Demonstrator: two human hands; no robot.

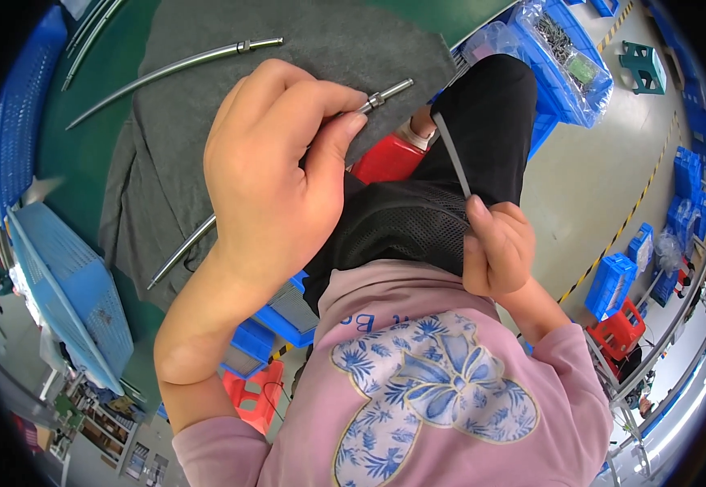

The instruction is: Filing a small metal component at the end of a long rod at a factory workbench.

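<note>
My left hand grips a long curved metal rod; its threaded end with a small fitting sticks out past my fingertips, above a grey cloth. My right hand is closed on a thin dark hex key that points up and left toward the rod's end without touching it. Both hands hover over my lap, near my black trousers.
A second curved metal rod lies on the grey cloth on the green table. A blue mesh tray sits at left. Blue bins with bagged parts stand at upper right. A red stool is under me.
</note>
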